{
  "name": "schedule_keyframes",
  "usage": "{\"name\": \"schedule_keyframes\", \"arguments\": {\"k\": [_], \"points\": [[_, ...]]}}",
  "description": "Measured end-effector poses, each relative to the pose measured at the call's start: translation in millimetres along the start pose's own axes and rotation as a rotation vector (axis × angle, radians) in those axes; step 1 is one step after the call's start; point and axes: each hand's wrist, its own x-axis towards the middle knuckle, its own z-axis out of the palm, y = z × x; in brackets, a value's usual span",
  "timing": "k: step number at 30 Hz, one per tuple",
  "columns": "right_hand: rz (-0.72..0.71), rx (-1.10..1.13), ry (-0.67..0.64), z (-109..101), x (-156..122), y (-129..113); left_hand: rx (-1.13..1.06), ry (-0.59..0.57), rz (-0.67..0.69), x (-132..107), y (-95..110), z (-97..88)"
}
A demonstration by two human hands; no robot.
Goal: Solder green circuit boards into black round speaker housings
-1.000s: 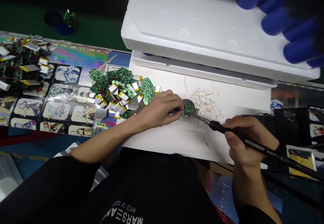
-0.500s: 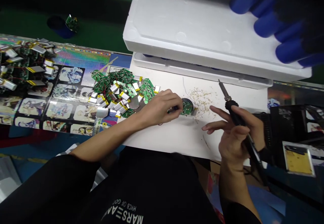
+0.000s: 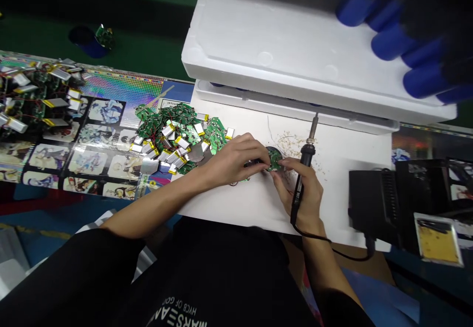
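Green PCB (image 3: 274, 159) pinched in left hand (image 3: 232, 162), board pile (image 3: 173, 137) at 9 o'clock; right hand (image 3: 309, 200) grips soldering iron (image 3: 306, 157) tip-up, fingertips (image 3: 284, 162) steadying PCB. Looks like the joint needs the iron next.

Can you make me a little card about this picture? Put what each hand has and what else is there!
Left hand: touching a round green circuit board
Right hand: gripping a soldering iron, fingers by the board
Beside: pile of green circuit boards and silver pouch batteries
Also there: white foam box, black soldering station
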Motion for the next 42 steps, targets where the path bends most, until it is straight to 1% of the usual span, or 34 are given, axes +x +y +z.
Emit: {"name": "schedule_keyframes", "arguments": {"k": [3,8,11,14,16,18,20,22,25,27,30,33,37,42], "points": [[0.004,0.002,-0.036,-4.1,3.5,2.2,0.015,-0.016,-0.006,-0.2,-0.6,1.1],[0.039,0.035,-0.088,-9.0,7.5,6.1,0.072,-0.042,0.034,0.1,-2.8,3.7],[0.059,0.044,-0.066,-12.6,6.3,2.6,0.112,-0.034,0.058,0.8,-2.2,4.2],[0.138,0.106,0.046,-20.9,4.6,-6.4,0.166,-0.038,0.074,2.5,2.3,3.1],[0.21,0.252,0.173,-29.2,5.4,-12.3,0.217,-0.071,0.066,4.7,6.7,1.6],[0.25,0.397,0.301,-38.7,7.4,-15.7,0.269,-0.106,0.051,7.4,10.8,-0.2],[0.271,0.452,0.382,-48.0,8.5,-15.7,0.307,-0.129,0.044,10.2,13.8,-1.9],[0.268,0.416,0.437,-55.8,6.2,-13.3,0.338,-0.142,0.048,12.6,15.3,-3.6],[0.212,0.269,0.51,-63.6,-4.4,-8.6,0.399,-0.158,0.082,15.0,16.1,-6.2],[0.185,0.181,0.536,-66.6,-13.4,-6.8,0.439,-0.165,0.101,15.8,16.5,-7.9],[0.164,0.139,0.514,-69.7,-23.9,-5.9,0.472,-0.176,0.112,16.4,18.0,-10.4],[0.108,0.172,0.432,-72.2,-28.9,-6.7,0.506,-0.202,0.111,18.4,19.8,-13.2],[0.054,0.169,0.306,-73.8,-31.0,-11.7,0.538,-0.281,0.149,24.5,18.9,-17.9],[-0.02,0.063,0.213,-70.7,-26.7,-22.8,0.517,-0.334,0.205,29.5,12.4,-23.2]]}}
